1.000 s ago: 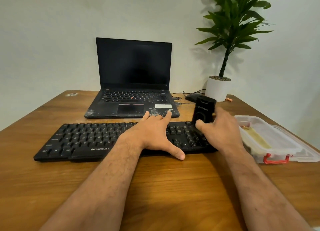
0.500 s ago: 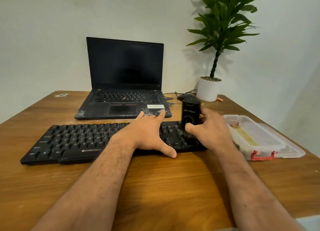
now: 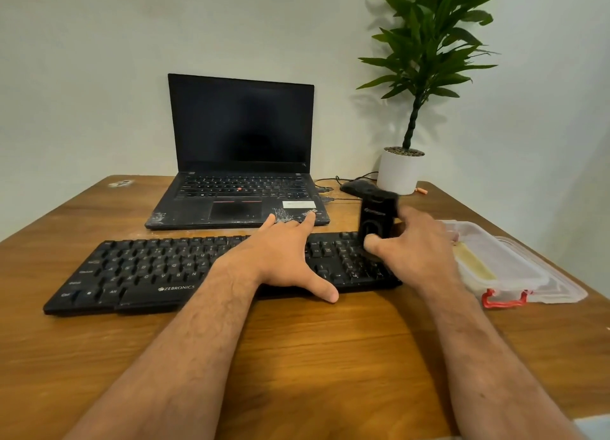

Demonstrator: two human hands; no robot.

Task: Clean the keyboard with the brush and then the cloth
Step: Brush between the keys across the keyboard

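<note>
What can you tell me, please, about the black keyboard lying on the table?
The keyboard is a black, plastic-looking, full-width board with white key legends and a ZEBRONICS mark below its spacebar. It lies flat on the wooden table, in front of the open laptop. The left hand rests spread across its middle, thumb on the table. The right hand holds a blurred black brush upright over its right end.

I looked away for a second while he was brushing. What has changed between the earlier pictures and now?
Little. The right hand keeps its grip on the black brush, which stays over the right end of the keyboard, shifting only slightly as it works. The left hand still lies flat on the keys. Nothing was picked up or let go; laptop and plastic box unmoved.
</note>
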